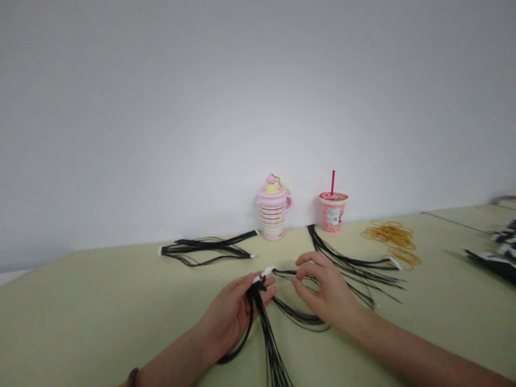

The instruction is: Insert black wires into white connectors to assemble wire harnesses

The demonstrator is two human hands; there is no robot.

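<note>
My left hand (237, 312), palm up, holds a black wire bundle (268, 333) near its white connectors, and the strands hang down toward the near edge of the view. More black strands loop from these connectors to the right. My right hand (324, 285) is just right of them, thumb and index finger brought together in a pinch beside thin black strands; whatever lies between the fingertips is too small to make out.
Behind the hands lie one black harness (209, 246) at left and another (342, 259) at right. A striped pink-lidded mug (272, 215) and a pink cup with red straw (333, 214) stand by the wall. Yellow rubber bands (389, 235) and further dark bundles (494, 263) are at right.
</note>
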